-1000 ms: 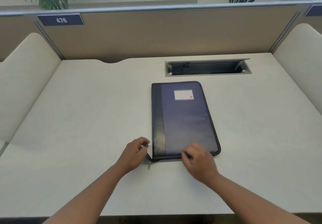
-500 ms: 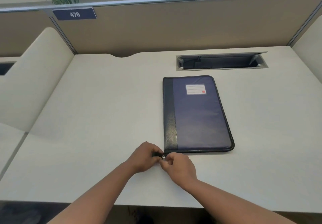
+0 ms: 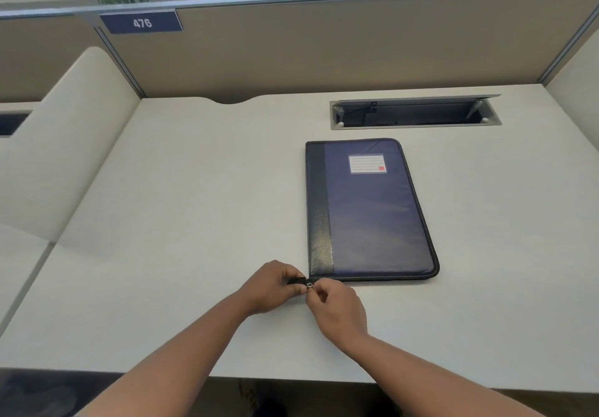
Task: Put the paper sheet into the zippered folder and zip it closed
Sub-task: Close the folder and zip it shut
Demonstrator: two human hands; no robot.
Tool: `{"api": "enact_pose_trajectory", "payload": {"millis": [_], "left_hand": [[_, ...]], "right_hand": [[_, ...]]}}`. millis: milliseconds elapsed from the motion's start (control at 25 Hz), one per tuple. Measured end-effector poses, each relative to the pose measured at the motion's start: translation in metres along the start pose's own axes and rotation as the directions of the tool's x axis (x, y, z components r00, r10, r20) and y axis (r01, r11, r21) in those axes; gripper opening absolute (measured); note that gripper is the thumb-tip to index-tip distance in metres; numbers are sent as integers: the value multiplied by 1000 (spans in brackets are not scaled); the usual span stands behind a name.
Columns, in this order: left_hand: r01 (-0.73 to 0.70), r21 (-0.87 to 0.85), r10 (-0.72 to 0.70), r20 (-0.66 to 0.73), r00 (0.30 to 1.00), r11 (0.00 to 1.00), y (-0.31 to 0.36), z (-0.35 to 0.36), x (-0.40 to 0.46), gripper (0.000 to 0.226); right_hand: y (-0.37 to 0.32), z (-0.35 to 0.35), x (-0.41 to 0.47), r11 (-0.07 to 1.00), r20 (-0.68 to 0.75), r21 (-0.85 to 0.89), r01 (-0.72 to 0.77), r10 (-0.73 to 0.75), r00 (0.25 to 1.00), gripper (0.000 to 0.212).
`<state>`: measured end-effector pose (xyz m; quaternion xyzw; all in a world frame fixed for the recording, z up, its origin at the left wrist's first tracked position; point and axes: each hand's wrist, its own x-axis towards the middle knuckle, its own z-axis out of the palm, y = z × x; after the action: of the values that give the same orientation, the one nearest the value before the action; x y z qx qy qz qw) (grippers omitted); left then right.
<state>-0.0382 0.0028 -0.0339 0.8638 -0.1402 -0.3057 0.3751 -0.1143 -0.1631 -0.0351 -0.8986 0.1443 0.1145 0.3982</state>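
A dark blue zippered folder (image 3: pixel 369 212) with a black spine strip and a white label lies flat and closed on the pale desk (image 3: pixel 181 209). At its near left corner a short black zipper tail sticks out. My left hand (image 3: pixel 275 287) pinches that tail. My right hand (image 3: pixel 337 309) pinches the small metal zipper pull (image 3: pixel 310 284) right beside it. The two hands touch at the corner. No paper sheet is visible; the folder's inside is hidden.
A recessed cable tray (image 3: pixel 415 115) with an open lid sits in the desk behind the folder. A tan partition (image 3: pixel 324 43) with a "476" sign (image 3: pixel 141 22) closes the back. Cream side dividers (image 3: pixel 64 144) flank the desk. The near edge runs under my forearms.
My right hand left the folder's near edge and came to the zipper pull at the left corner, meeting my left hand. The view shifted left, so the folder appears further right.
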Motion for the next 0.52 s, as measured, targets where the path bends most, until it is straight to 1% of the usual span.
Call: {"api": "enact_pose_trajectory", "payload": {"millis": [120,200,280,400,520], "left_hand": [[-18,69,25,-109,994,997,3,6,-2,4],[-15,140,39,-172,984,990,2,9,-4,3],[6,219,40,-205,978,976,0,11,-4,6],[38,277,28,-229,973,960,0,10,-2,7],[57,308,2,-186,983,950,2,5,2,6]], "right_hand": [[2,0,1,990,13,-135,43,-42,999,31],[1,-1,3,971,-4,-238,36,-38,999,30],[2,-5,6,951,-42,-309,17,-32,999,28],[11,-17,9,940,-74,-342,-1,-26,997,27],[28,-35,9,938,-129,-343,-56,12,992,27]]}}
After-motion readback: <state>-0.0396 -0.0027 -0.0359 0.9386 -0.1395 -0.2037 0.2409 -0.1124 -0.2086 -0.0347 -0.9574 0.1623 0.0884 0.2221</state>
